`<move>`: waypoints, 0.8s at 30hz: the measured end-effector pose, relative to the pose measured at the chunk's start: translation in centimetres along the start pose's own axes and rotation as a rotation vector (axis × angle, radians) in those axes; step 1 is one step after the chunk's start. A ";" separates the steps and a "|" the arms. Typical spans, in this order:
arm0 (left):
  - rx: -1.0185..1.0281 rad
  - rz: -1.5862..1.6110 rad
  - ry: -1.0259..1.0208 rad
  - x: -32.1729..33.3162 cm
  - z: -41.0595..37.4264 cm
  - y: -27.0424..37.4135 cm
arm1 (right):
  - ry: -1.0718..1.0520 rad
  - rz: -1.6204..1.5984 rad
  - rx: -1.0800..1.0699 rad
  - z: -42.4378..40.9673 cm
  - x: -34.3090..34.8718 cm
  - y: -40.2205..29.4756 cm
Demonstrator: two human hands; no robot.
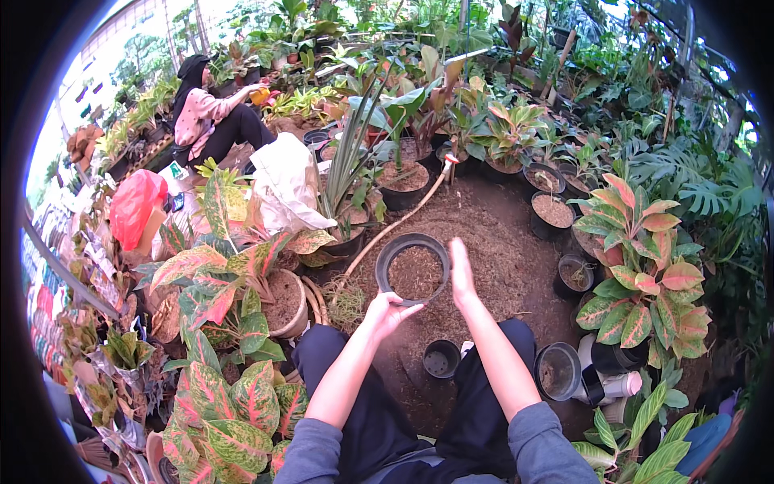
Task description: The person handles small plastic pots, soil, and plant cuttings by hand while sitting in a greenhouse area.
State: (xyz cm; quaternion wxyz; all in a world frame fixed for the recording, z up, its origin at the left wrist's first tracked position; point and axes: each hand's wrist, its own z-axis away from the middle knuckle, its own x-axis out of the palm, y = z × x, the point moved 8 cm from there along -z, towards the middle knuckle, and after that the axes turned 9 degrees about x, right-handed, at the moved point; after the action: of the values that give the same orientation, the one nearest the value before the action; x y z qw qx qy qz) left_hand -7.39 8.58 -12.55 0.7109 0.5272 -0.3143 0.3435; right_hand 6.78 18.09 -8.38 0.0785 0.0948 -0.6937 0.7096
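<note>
My left hand (387, 313) grips the near rim of a black plastic plant pot (444, 257), thumb along its edge. The pot is tipped so that its mouth faces me, and brown soil or potting mix (415, 273) shows within its rim. Just right of the pot, my right hand (461, 269) is held upright and flat, fingers together, holding nothing. Whether its fingers touch the pot wall I cannot tell. Loose brown potting mix (484, 236) covers the ground beyond and beneath. A smaller black pot (441, 359) with holes in its base stands between my legs.
A hose (393, 227) with a red-tipped end curves along the left. Several potted plants ring the ground, including a pink-green aglaonema (644, 266). At right lies another black pot (556, 372). A white sack (284, 181) sits left, near a seated person (211, 115) holding something yellow.
</note>
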 end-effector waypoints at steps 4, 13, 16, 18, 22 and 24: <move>-0.123 0.147 -0.032 -0.3 0.8 0.2 | -0.109 0.102 0.030 2.6 2.8 -1.5; -0.136 0.165 -0.048 -0.3 0.4 -0.1 | -0.144 0.084 -0.036 2.0 2.9 -1.2; -0.207 0.204 -0.003 -0.6 0.7 -0.4 | -0.129 0.050 -0.006 1.8 2.9 -0.8; -0.206 0.188 0.001 -0.6 0.8 -0.3 | 0.035 -0.156 -0.020 1.5 1.2 -0.8; -0.124 0.033 -0.026 -0.8 0.9 0.3 | -0.181 0.224 0.073 1.8 2.9 0.0; -0.034 -0.106 -0.018 -0.6 1.1 1.0 | -0.016 0.120 0.029 0.8 0.5 -0.2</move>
State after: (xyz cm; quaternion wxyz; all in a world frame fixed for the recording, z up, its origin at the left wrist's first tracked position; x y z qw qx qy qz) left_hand -8.68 7.65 -12.25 0.7341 0.5340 -0.2982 0.2949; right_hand 6.33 17.30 -8.04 0.0289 0.0600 -0.6883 0.7224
